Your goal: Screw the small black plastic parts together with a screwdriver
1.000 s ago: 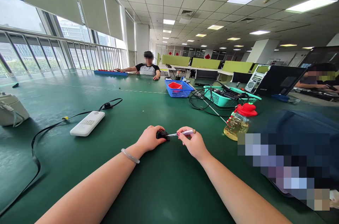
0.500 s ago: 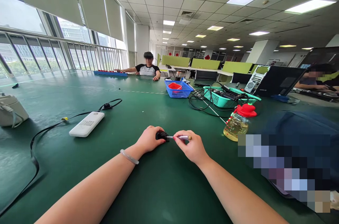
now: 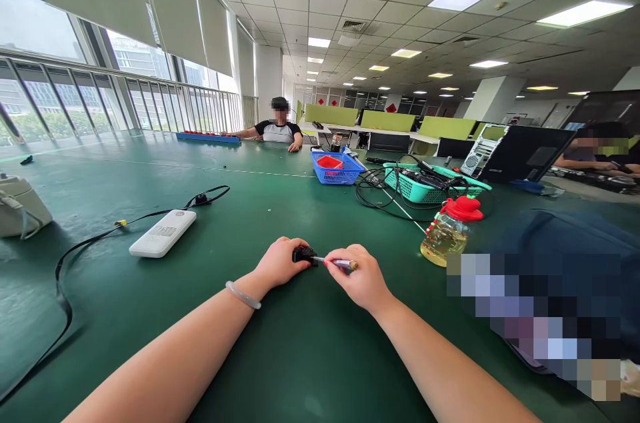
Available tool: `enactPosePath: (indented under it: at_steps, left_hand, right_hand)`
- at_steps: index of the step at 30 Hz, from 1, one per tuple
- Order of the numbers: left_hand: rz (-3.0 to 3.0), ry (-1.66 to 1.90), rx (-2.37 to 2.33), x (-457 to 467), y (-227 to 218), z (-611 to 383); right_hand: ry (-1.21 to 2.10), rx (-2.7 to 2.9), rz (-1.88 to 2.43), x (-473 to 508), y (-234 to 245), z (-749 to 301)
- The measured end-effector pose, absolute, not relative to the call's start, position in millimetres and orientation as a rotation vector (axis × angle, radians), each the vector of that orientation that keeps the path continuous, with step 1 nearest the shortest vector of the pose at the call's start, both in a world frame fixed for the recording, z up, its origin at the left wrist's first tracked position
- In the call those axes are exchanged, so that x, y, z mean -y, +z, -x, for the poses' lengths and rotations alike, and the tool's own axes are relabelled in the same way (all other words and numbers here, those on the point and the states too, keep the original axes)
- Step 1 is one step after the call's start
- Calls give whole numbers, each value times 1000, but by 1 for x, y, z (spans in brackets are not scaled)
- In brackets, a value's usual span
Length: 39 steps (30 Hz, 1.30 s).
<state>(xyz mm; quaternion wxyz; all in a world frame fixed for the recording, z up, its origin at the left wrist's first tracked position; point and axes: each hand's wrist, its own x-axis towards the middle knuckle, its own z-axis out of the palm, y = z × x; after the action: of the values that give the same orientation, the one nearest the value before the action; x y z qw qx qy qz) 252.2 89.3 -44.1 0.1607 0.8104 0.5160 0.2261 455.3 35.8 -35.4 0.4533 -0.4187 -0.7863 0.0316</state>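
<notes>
On the green table (image 3: pixel 310 356), my left hand (image 3: pixel 281 262) is closed round a small black part (image 3: pixel 304 254), whose kind I cannot make out. A pale ring-shaped bangle (image 3: pixel 243 295) circles the left wrist. My right hand (image 3: pixel 361 276) pinches a screwdriver (image 3: pixel 345 264) with a light handle and a brownish end. Its thin metal shaft points left and its tip meets the black part's right side. Fingers hide much of the black part.
A white power bank (image 3: pixel 163 234) and black cable (image 3: pixel 75 250) lie left. To the right stand a red-lidded bottle (image 3: pixel 445 236), a green basket (image 3: pixel 425 191) with cables and a dark bag (image 3: pixel 560 243). Beyond are a blue basket (image 3: pixel 336 173) and a seated person (image 3: pixel 278 132).
My right hand and the screwdriver have shifted slightly left, and the handle's end sits a little lower. My left hand stays on the black part.
</notes>
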Motion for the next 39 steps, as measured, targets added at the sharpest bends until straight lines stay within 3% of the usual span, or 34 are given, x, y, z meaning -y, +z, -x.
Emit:
enactPosePath:
  at_steps: [13,25,33,39]
  left_hand:
    - [-2313,686,-1445,-90,-47,-253]
    - [-2320,691,-1423,-91,-48,-253]
    - [-2303,666,-1448,-90,-46,-253]
    - [-2295,643,-1469,-87,-42,-253]
  right_hand:
    - [-160,2002,791,-37,-39,-446]
    - [-162,2058,721,-36,-36,-447]
    - [223,1770,1077,-41,-39,-459]
    - [504,1637,1106,-51,-44,-466]
